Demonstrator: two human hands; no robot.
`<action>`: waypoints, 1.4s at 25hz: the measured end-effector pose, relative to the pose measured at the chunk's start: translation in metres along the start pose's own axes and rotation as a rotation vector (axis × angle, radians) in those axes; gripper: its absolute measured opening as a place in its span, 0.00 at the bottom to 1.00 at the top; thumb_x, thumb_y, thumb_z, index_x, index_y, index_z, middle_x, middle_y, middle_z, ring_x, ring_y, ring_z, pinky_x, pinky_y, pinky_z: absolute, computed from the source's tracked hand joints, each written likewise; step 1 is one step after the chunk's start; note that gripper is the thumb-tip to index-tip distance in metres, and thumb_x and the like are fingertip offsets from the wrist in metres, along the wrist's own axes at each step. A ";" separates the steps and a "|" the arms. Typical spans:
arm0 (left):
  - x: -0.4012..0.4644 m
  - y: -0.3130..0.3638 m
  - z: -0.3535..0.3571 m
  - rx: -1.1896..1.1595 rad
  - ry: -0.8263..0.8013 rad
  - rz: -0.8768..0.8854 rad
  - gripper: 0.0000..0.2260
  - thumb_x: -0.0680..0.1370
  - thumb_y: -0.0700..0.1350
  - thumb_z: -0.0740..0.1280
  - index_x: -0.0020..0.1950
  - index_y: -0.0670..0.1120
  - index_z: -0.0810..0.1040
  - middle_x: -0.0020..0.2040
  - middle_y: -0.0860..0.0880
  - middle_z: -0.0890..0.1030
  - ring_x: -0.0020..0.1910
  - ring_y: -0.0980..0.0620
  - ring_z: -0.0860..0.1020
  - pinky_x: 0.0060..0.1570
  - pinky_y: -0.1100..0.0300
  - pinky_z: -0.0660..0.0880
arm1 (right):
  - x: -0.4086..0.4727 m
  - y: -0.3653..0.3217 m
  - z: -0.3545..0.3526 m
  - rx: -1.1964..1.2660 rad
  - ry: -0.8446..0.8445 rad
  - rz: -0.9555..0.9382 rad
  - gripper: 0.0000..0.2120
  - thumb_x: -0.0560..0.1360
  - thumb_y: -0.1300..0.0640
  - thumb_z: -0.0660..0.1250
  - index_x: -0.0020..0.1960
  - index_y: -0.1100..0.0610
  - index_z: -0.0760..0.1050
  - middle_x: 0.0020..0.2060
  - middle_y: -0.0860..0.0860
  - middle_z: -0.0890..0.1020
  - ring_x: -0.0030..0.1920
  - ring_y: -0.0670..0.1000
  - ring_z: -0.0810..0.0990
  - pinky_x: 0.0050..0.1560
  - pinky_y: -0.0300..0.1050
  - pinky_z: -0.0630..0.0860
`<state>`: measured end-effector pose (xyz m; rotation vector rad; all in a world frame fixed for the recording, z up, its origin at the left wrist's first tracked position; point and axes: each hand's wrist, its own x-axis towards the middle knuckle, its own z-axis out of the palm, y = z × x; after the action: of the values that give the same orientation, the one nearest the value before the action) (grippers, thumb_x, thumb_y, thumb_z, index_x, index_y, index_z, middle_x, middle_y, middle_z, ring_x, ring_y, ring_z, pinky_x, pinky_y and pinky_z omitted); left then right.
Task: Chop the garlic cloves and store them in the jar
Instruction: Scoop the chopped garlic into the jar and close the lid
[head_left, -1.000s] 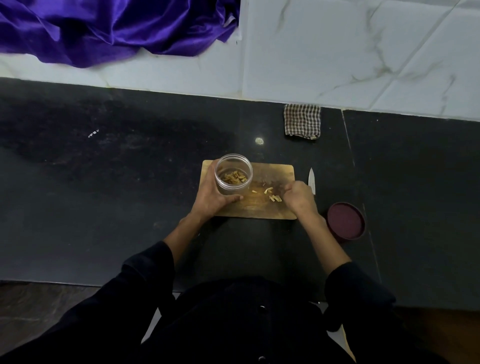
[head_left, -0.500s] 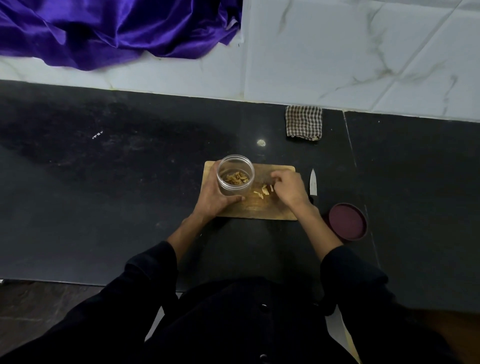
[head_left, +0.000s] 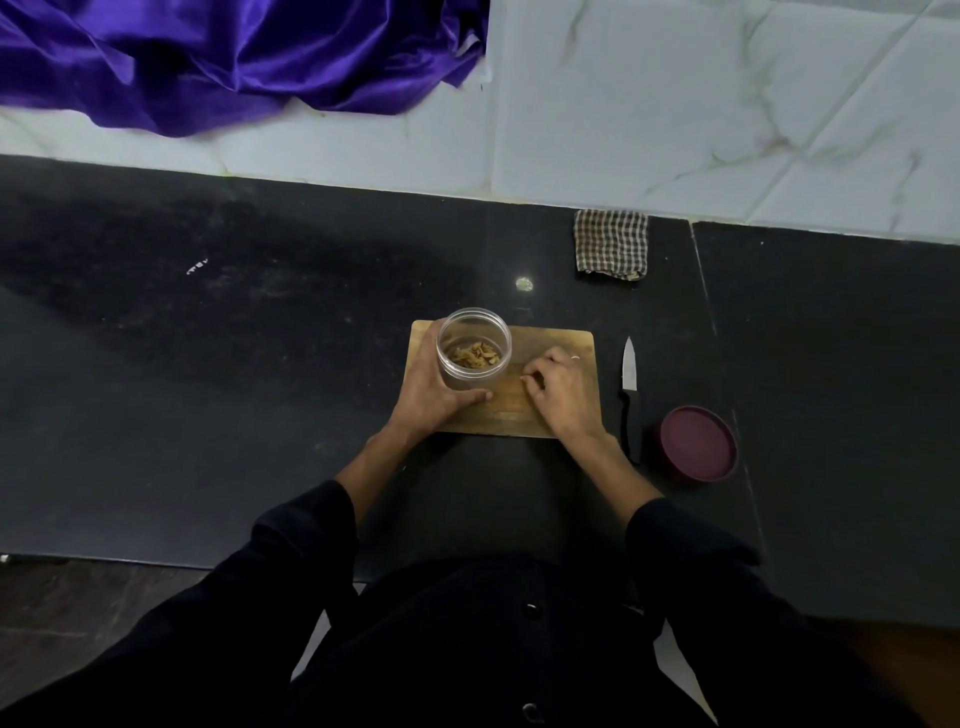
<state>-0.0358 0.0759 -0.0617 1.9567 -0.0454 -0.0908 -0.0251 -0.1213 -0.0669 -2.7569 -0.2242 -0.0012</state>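
Observation:
A clear plastic jar (head_left: 474, 332) stands upright on the left part of a wooden cutting board (head_left: 571, 343), with chopped garlic pieces (head_left: 475, 356) in its bottom. My left hand (head_left: 434, 397) grips the jar from the left and front. My right hand (head_left: 561, 389) lies on the board just right of the jar, fingers curled over the loose garlic pieces there and pinching them; those pieces are mostly hidden under the fingers. A small knife (head_left: 629, 369) lies on the counter right of the board, blade pointing away. The maroon jar lid (head_left: 697, 451) sits further right.
The black counter (head_left: 234, 364) runs wide to the left and right. A folded checked cloth (head_left: 611, 250) lies at the back by the white marble wall (head_left: 675, 104). A purple satin cloth (head_left: 208, 57) hangs at the back left. The counter's front edge is near my body.
My right hand has moved from the board's right front toward the jar, gathering the loose garlic pieces, which are now covered by its fingers. My left hand and the jar stayed put.

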 end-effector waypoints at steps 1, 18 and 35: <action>0.000 0.000 0.000 0.005 0.000 0.000 0.46 0.61 0.44 0.82 0.73 0.50 0.59 0.65 0.56 0.69 0.65 0.58 0.69 0.61 0.71 0.65 | 0.002 0.003 -0.003 0.054 -0.003 0.012 0.08 0.79 0.59 0.67 0.55 0.58 0.83 0.54 0.53 0.81 0.55 0.53 0.78 0.59 0.45 0.72; 0.000 0.000 0.000 0.029 0.002 -0.009 0.46 0.62 0.46 0.81 0.73 0.50 0.58 0.66 0.55 0.68 0.65 0.60 0.68 0.59 0.77 0.63 | -0.024 0.004 0.000 -0.191 -0.231 -0.171 0.24 0.82 0.65 0.59 0.77 0.62 0.63 0.77 0.58 0.63 0.78 0.58 0.58 0.77 0.49 0.57; 0.001 -0.004 -0.001 -0.003 -0.001 0.008 0.46 0.61 0.45 0.82 0.72 0.49 0.60 0.66 0.54 0.71 0.65 0.58 0.70 0.65 0.62 0.67 | 0.002 0.025 -0.037 0.974 0.098 0.612 0.07 0.75 0.69 0.71 0.52 0.66 0.83 0.49 0.59 0.86 0.47 0.51 0.84 0.48 0.38 0.82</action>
<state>-0.0347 0.0779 -0.0654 1.9529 -0.0543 -0.0867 -0.0183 -0.1571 -0.0414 -1.7485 0.5196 0.1038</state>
